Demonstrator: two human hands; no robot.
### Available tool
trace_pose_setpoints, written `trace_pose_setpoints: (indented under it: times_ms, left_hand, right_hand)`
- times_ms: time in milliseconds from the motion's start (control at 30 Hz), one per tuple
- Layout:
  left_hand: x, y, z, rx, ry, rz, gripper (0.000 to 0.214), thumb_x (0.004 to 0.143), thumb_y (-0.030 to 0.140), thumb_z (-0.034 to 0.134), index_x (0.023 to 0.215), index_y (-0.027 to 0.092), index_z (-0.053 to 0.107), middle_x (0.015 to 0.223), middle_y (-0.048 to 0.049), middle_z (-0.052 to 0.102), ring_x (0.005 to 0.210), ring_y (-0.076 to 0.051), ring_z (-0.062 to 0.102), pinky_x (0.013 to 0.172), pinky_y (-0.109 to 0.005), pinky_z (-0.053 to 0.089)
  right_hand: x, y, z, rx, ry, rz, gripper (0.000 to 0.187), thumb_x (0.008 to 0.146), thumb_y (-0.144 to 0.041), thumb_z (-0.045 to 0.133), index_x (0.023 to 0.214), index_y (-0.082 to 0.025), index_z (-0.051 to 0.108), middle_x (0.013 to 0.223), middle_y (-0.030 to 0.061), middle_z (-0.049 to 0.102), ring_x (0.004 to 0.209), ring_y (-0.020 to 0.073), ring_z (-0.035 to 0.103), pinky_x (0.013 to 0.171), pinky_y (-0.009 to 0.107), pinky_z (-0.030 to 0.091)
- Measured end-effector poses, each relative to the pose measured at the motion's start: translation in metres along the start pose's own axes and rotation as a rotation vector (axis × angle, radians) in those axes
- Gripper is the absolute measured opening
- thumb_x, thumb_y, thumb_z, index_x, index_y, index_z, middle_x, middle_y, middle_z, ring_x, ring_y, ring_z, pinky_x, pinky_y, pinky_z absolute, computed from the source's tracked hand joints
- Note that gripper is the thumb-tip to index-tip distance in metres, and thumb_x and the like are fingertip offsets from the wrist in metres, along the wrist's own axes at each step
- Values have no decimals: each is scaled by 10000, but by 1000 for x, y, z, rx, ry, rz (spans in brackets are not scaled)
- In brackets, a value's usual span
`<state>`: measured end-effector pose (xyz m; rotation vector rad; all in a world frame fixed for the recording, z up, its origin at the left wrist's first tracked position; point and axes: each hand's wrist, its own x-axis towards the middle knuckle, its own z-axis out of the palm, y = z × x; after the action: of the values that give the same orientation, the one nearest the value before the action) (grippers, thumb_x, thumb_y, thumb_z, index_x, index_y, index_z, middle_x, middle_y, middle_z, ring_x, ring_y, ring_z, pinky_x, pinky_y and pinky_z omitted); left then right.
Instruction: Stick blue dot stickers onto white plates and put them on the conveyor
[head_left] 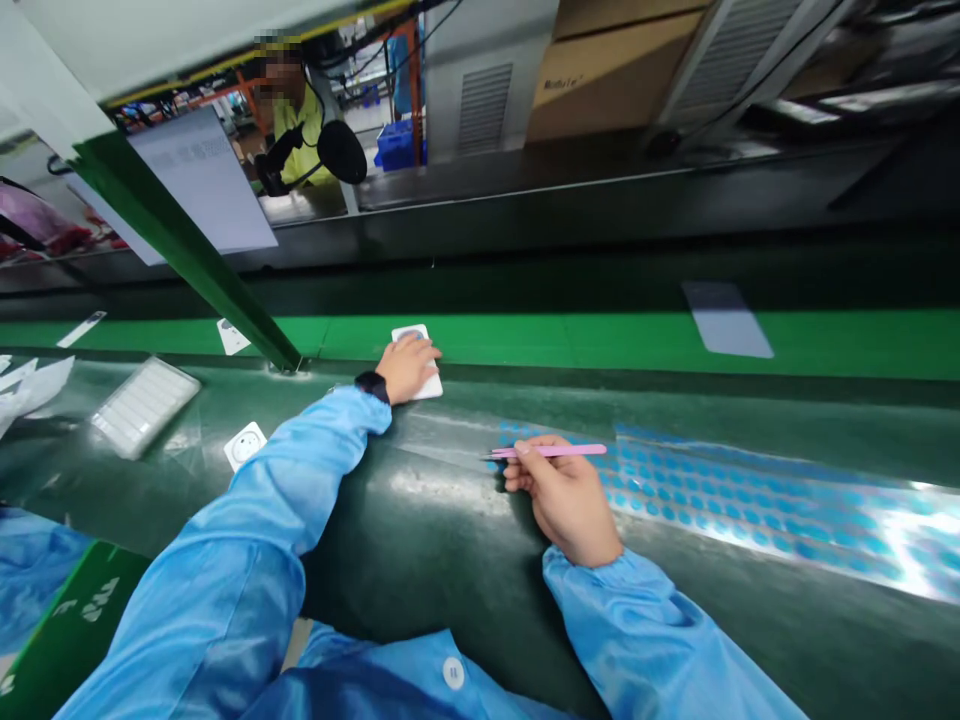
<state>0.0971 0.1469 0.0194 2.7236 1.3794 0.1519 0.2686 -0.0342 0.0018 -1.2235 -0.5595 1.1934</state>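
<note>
My left hand reaches forward and rests on a white rectangular plate at the near edge of the green conveyor belt; its fingers curl over the plate. My right hand is closed round pink tweezers, whose tips point left. Under and to the right of that hand lies a clear sheet of small blue round stickers on the dark green bench.
A white socket plate and a white ribbed tray lie on the bench at left. More white pieces and a grey sheet sit on the belt. A green post slants down. A person in yellow works beyond.
</note>
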Motion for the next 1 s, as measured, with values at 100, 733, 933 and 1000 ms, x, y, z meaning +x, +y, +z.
trace_pose_setpoints:
  times_ms: [100,733,933,1000]
  left_hand:
    - [46,-23,-19,9,92,-56,289,883,166,517,1142,200,641,1285,-94,594,1293,-265,435,1072,-447,357]
    - [-248,-121,-61,-4,13,-896,490,703,398,740,1114,163,613,1101,-124,660,1059,-282,611,935,-395,481]
    - [-240,-88,-36,-100,-102,-677,709,656,436,790,1287,240,535,1506,-157,365,1418,-398,261,1097,-573,295]
    - [-234,-73,-27,-113,-141,-518,720,682,452,775,1317,234,515,1532,-166,322,1438,-416,199,1101,-615,258]
  right_hand:
    - [1,0,-1,-15,-21,-14,497,502,-558,855,675,-189,569,482,-11,622,384,126,569,387,230,491]
    - [-3,1,4,-129,52,1,251,627,-369,847,657,-268,618,558,32,620,487,157,589,421,265,506]
    - [-4,-1,4,-149,-38,-42,389,508,-467,870,649,-227,597,538,-14,628,437,142,578,393,261,500]
    - [-3,-4,3,-171,-36,-29,430,471,-480,871,634,-204,585,514,-19,614,439,138,582,404,255,506]
